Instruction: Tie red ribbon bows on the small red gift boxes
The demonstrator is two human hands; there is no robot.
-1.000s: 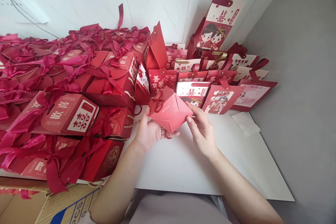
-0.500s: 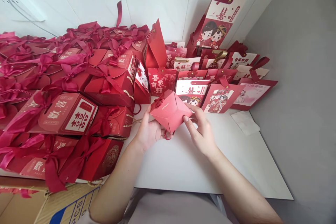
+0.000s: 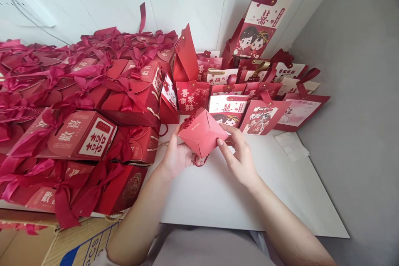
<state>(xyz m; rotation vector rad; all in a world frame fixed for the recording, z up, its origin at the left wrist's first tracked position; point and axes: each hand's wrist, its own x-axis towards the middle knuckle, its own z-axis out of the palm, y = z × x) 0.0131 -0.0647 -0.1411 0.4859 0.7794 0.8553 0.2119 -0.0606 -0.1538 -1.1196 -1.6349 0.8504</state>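
Over the white table I hold a small red gift box [image 3: 204, 132] between both hands, one folded face with crossing flaps turned up toward me. My left hand [image 3: 179, 156] is closed around its left and lower side, the fingers partly hidden beneath it. On the right corner, my right hand [image 3: 238, 149] pinches the card between thumb and fingers. A dark red twisted cord [image 3: 201, 161] hangs below the box near my left fingertips, and more cord shows at its upper left edge. Just behind stands a white and red box with cartoon figures [image 3: 228, 108].
Red boxes with ribbon bows [image 3: 127, 91] are stacked across the left. Upright gift bags and boxes [image 3: 264, 116] stand in rows at the back right. A white tissue [image 3: 291, 145] lies on the white table [image 3: 215, 199]. A cardboard box [image 3: 81, 237] sits below at the left.
Both hands and the red box stay almost in place. The view has shifted very slightly.
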